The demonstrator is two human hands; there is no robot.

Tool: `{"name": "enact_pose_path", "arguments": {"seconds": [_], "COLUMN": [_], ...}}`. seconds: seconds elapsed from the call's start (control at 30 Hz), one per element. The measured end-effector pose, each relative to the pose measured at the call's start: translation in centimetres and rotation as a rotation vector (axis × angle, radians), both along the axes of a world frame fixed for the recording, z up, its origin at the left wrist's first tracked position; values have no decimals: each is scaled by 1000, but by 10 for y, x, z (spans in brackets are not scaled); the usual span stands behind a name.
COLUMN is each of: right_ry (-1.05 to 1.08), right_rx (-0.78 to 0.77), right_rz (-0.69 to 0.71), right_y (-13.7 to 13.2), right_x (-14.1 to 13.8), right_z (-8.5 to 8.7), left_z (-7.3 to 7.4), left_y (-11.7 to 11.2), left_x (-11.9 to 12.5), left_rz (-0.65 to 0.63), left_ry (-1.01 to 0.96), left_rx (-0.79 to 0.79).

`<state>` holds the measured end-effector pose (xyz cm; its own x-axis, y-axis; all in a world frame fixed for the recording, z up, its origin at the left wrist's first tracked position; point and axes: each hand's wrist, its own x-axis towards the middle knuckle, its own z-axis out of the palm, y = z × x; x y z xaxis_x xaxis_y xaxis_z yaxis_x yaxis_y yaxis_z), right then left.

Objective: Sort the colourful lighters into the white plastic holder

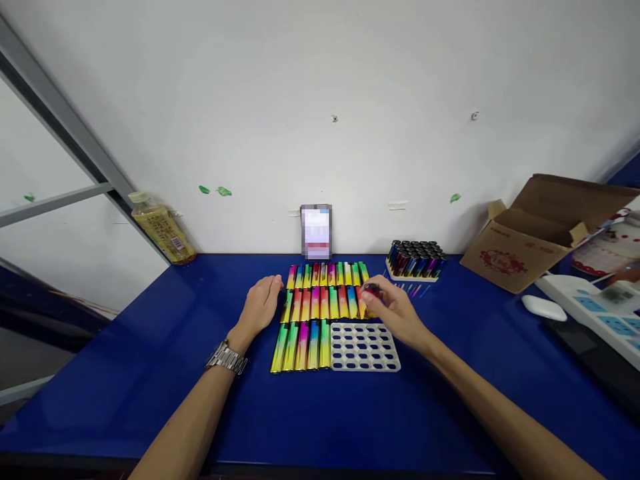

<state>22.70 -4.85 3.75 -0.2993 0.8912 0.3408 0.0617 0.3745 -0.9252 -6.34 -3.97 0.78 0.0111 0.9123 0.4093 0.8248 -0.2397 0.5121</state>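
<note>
Nearest, five lighters (301, 347) lie side by side, left of a pale holed tray (370, 365); the middle row (315, 305) and far row (340, 275) lie flat beyond, probably lined up so each piece is easy to take; the left hand (259, 305) rests just left of them, perhaps for support, its palm hidden, so how closed it is I cannot tell; the right hand (395, 310) pinches a dark-ended lighter (371, 288) above the middle row's right end; farther right, a filled rack (413, 277) seemingly keeps its lighters upright.
</note>
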Motion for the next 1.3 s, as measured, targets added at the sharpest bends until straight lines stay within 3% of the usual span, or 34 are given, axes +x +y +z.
{"name": "enact_pose_path", "arguments": {"seconds": [0.13,0.27,0.43,0.57,0.7,0.8,0.9,1.07,1.2,1.3], "right_ry": [47,46,-105,-276,-322,-319,-523,-913,-1001,-956], "right_rx": [-65,-135,-1,111,124,166,204,87,-58,-44], "right_rz": [98,75,-11,-12,-14,-140,-283,-389,-355,-306], "right_y": [-10,-14,-18,-21,-18,-11,-2,6,9,11], "right_x": [-17,-31,-35,-37,-28,-13,-2,-1,3,10], "right_z": [-1,-13,-20,-14,-8,-7,-9,-16,-15,-15], "left_z": [2,0,-2,-3,-2,0,1,1,1,1], "left_y": [-1,-1,1,1,0,-1,-3,-2,-2,-2], "left_x": [1,0,-2,-2,0,1,1,1,1,1], "left_rz": [-7,-16,-22,-19,-19,-15,-14,-12,-14,-9], "left_ry": [7,18,32,35,25,22,22,17,12,7], "left_rx": [-9,-12,-13,-17,-13,-15,-19,-22,-27,-31]}}
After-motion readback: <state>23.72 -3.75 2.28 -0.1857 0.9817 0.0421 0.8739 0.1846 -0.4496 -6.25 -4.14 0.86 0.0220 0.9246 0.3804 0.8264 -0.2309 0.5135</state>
